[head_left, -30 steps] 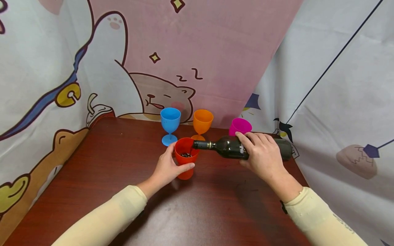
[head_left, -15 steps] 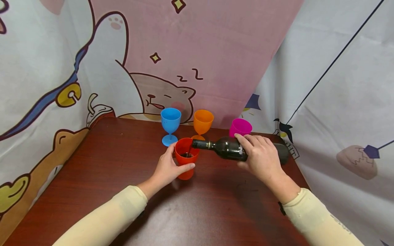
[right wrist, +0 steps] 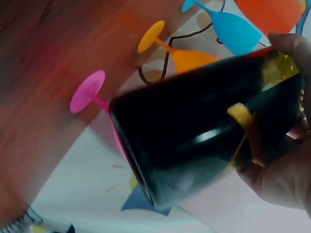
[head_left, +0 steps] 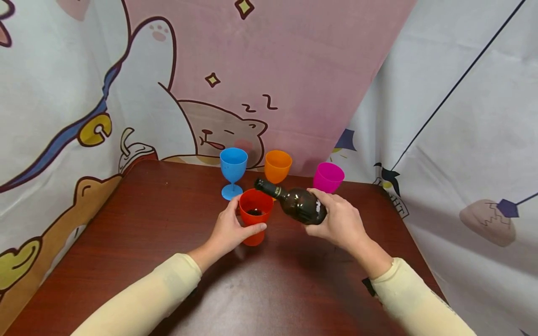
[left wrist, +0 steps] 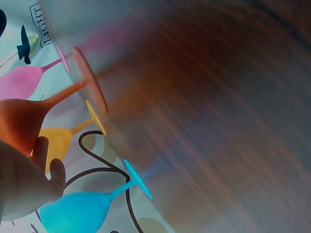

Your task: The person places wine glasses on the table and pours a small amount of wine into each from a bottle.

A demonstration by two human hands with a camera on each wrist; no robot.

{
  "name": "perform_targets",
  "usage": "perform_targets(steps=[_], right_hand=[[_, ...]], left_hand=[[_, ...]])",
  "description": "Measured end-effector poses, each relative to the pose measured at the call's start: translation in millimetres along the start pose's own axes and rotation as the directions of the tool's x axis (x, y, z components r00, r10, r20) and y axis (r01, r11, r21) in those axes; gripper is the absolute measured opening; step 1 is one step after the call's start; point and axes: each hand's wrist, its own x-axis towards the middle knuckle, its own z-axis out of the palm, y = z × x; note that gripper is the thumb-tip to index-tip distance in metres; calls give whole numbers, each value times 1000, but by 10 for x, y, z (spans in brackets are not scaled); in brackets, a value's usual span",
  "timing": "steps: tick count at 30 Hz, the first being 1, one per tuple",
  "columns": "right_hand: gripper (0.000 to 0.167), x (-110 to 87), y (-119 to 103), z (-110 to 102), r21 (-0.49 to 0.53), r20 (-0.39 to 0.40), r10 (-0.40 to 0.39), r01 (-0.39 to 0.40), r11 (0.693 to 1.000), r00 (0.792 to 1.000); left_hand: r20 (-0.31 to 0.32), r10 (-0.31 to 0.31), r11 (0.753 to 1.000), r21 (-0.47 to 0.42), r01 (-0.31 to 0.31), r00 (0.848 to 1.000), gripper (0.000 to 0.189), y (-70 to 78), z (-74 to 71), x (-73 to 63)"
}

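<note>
My left hand (head_left: 229,227) grips the bowl of a red plastic goblet (head_left: 256,220), thumb across its front. Dark liquid (head_left: 254,212) lies inside. In the left wrist view, the goblet's stem (left wrist: 65,94) and round foot are visible below the fingers. My right hand (head_left: 339,220) holds a dark glass wine bottle (head_left: 301,205) by its body. The bottle leans with its neck raised to the left, its mouth above the goblet's far rim; no stream shows. The bottle's base fills much of the right wrist view, with my right hand (right wrist: 286,172) wrapped around the body.
A blue goblet (head_left: 233,163), an orange goblet (head_left: 278,165) and a magenta goblet (head_left: 329,176) stand along the back of the brown wooden table (head_left: 138,224). The bottle neck partly covers the orange one. A printed cloth (head_left: 294,84) hangs behind and at the sides.
Dark liquid was running from the bottle into the red goblet; the stream has stopped. My right hand has moved left and tipped the bottle's mouth up. The left hand and goblet stay put.
</note>
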Motion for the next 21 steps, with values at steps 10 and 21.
perform_targets(steps=[10, 21], right_hand=[[78, 28, -36, -24, 459, 133, 126, -174, 871, 983], [67, -51, 156, -102, 612, 107, 286, -289, 736, 952]], left_hand=[[-12, 18, 1000, 6, -18, 1000, 93, 1, 21, 1], [-15, 23, 1000, 7, -23, 1000, 93, 15, 29, -5]])
